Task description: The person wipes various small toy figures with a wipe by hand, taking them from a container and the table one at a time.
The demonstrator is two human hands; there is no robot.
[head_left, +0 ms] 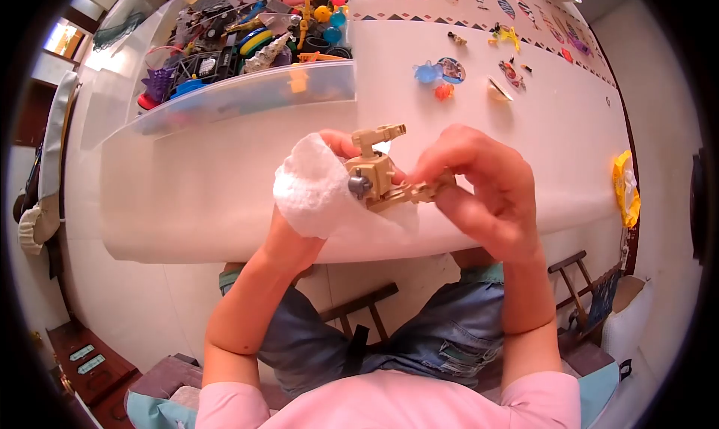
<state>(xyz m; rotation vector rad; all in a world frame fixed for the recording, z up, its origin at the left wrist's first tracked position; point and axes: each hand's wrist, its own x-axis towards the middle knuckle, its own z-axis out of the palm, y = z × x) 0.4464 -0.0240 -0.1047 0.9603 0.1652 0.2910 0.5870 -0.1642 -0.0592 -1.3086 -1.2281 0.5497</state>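
Observation:
A tan toy robot figure [378, 173] with a grey round peg on its side is held between my two hands above the front of the table. My left hand [337, 143] grips its body from behind, and a crumpled white tissue [311, 186] covers most of that hand. On the other side, my right hand [483, 189] pinches the end of the figure's jointed tan limb [419, 192] between thumb and fingers. Part of the limb is hidden by those fingers.
A clear plastic bin [247, 92] full of mixed toys stands at the back left of the white table [187, 197]. Small toys, including a blue one [428, 72] and a red one [444, 92], lie at the back right. A yellow packet [625, 189] rests at the right edge.

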